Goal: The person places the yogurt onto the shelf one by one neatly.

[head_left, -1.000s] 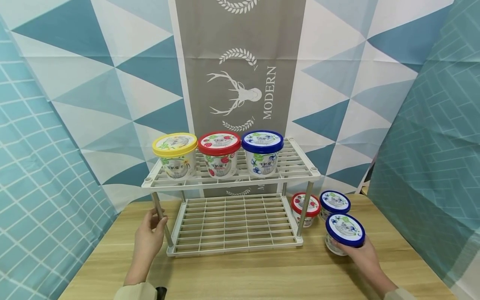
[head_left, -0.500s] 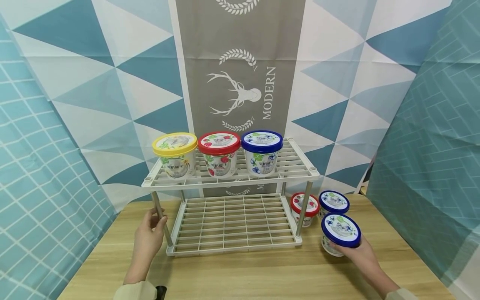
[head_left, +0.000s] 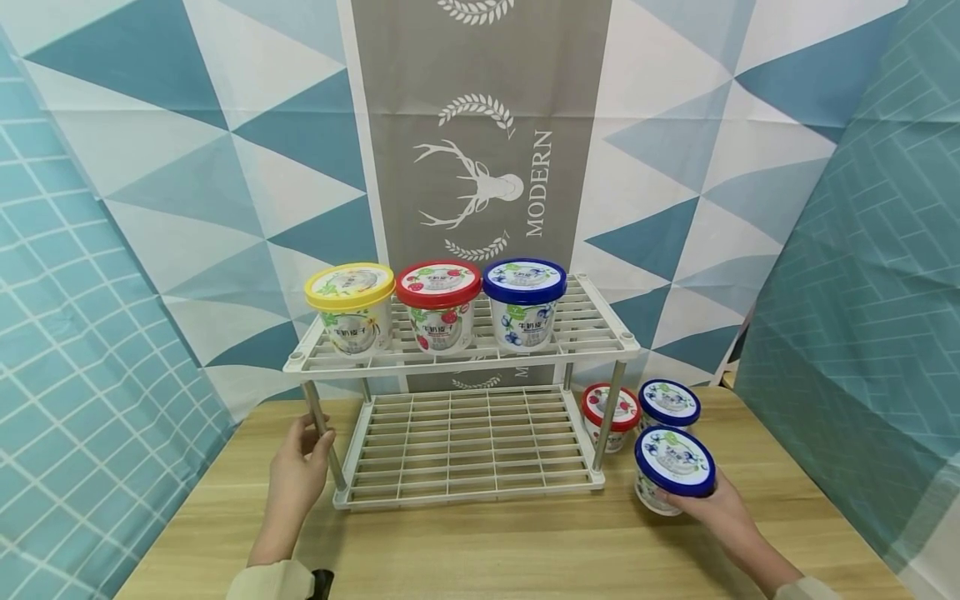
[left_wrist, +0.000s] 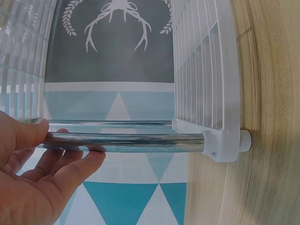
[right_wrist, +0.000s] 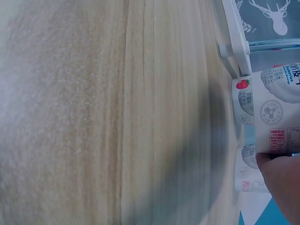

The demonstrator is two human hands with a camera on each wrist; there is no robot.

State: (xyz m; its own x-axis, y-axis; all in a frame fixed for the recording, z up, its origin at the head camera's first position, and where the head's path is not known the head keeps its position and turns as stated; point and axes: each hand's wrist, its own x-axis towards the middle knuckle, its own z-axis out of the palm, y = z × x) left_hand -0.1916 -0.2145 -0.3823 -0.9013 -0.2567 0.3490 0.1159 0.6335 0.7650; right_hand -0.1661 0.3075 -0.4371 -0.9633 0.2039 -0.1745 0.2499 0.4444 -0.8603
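My left hand (head_left: 296, 471) pinches the front left metal post (left_wrist: 140, 142) of a white two-tier rack (head_left: 465, 367), thumb on one side and fingertips on the other. On the right, my right hand (head_left: 723, 510) grips a paper tub with a blue lid (head_left: 675, 462), printed with blueberries. The right wrist view shows the thumb (right_wrist: 283, 180) against the side of this tub (right_wrist: 276, 110). Behind the held tub stand a red-lidded tub (head_left: 611, 408) and another blue-lidded tub (head_left: 669, 404), partly covered by it.
Along the rack's upper shelf stand a yellow-lidded tub (head_left: 350, 308), a red-lidded tub (head_left: 440, 307) and a blue-lidded tub (head_left: 525, 307). The lower shelf (head_left: 465, 454) is a slatted grid close over the wooden table (head_left: 480, 554). Patterned cloth hangs behind and on both sides.
My right hand has shifted slightly left with the blue-lidded tub, nearer the rack. My left hand stays on the post.
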